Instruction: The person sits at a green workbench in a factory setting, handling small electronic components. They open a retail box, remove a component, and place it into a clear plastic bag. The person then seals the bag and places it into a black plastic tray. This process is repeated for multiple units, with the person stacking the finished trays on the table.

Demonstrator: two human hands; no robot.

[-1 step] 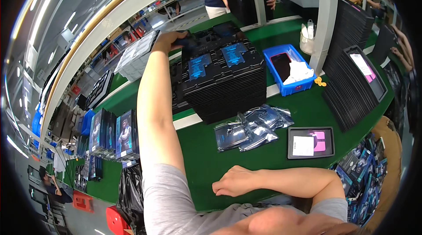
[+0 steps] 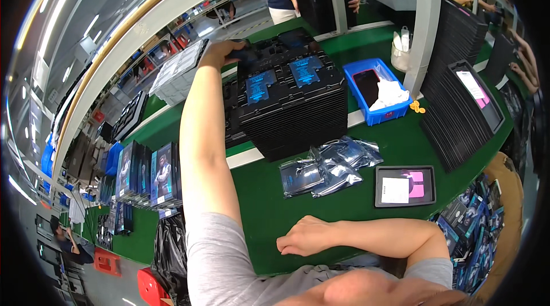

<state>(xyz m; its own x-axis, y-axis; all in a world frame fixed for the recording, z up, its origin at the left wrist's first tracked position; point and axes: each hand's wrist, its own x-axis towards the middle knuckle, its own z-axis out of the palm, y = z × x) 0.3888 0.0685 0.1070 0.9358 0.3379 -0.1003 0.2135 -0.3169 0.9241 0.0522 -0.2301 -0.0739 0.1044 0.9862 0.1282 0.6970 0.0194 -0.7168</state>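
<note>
My left arm stretches forward to the far left corner of a tall stack of black plastic trays (image 2: pixel 292 128). There my left hand (image 2: pixel 222 51) has its fingers bent against a dark piece (image 2: pixel 247 53) whose kind I cannot make out. On the top tray lie two blue-printed flat items (image 2: pixel 260 86) in its recesses. My right hand (image 2: pixel 306 235) rests on the green table (image 2: pixel 258 191), fingers curled in, with nothing visible in it. Beyond it lie several silvery sealed bags (image 2: pixel 338 165). To their right is a shallow black tray (image 2: pixel 405 203) holding a white card and pink pieces.
A blue bin (image 2: pixel 387 114) holds a dark pink-edged item and white tissue. Stacked black trays (image 2: pixel 452 128) lean at the right, above a carton (image 2: pixel 510 214) of printed packs. Printed boxes (image 2: pixel 163 174) stand left. A metal post (image 2: pixel 421 31) rises ahead; another person handles black trays behind it.
</note>
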